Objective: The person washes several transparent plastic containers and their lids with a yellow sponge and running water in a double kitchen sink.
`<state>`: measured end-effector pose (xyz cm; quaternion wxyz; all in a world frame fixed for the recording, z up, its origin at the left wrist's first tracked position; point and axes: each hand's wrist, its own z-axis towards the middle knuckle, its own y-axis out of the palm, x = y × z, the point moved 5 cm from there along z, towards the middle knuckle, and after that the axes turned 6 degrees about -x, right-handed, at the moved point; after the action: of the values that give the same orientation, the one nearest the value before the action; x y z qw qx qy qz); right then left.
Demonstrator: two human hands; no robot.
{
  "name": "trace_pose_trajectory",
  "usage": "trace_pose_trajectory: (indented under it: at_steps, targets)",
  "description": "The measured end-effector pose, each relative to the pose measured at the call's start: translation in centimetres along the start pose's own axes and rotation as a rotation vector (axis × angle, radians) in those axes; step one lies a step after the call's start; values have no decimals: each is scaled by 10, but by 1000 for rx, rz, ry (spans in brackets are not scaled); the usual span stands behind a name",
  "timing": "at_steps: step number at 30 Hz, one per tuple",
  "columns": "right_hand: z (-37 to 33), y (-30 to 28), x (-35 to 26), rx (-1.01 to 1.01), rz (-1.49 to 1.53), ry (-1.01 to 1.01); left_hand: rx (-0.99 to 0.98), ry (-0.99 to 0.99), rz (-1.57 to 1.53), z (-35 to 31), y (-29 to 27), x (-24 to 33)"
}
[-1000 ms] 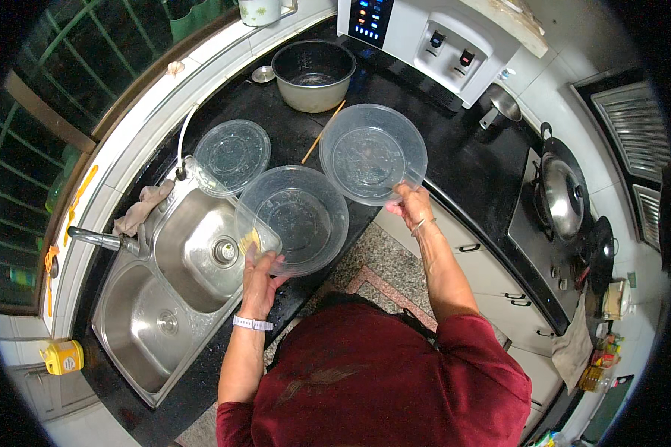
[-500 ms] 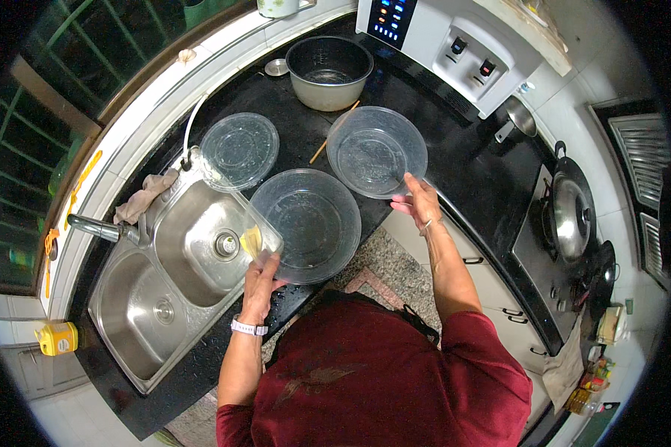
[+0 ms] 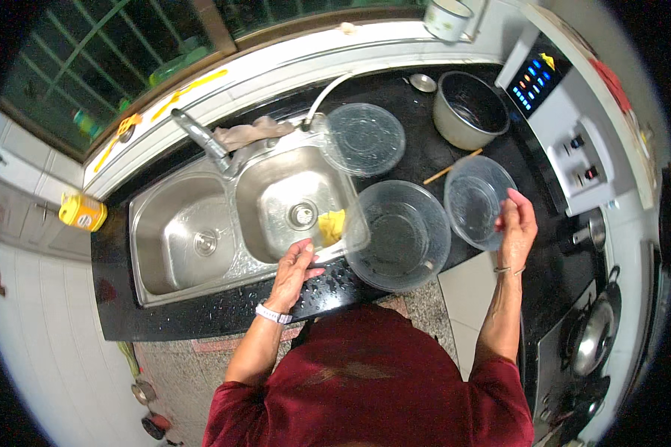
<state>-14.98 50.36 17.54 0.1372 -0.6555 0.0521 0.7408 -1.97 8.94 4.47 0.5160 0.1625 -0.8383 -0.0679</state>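
Note:
My left hand hovers at the front rim of the double steel sink, fingers stretched out and holding nothing. A crumpled yellow cloth lies in the right basin, close to the fingertips. Beside the sink stands a large clear plastic bowl, slightly overlapping the sink's corner. To its right is a second clear bowl. My right hand is at that bowl's right rim, fingers loosely bent and apart; whether they touch the rim is unclear. Behind the large bowl lies a round clear lid.
A dark-lined pot stands at the back, with a wooden chopstick before it. The faucet and a grey cloth are behind the sink. A water dispenser and a lidded wok are on the right.
The view has swung left, so the counter things appear farther right. My left hand has come away from beside the large bowl and the yellow cloth. My right hand has loosened at the smaller bowl's rim.

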Motion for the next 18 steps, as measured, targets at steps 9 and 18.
trace_pose_trajectory:
  at_steps: [9,18]
  targets:
    - [-22,258,-19,-1041,-341,-119,330,142,-188,-89,-91,-12]
    - [-77,436,184,-1853,-1225,-648,751,216,-387,-193,-136,-44]
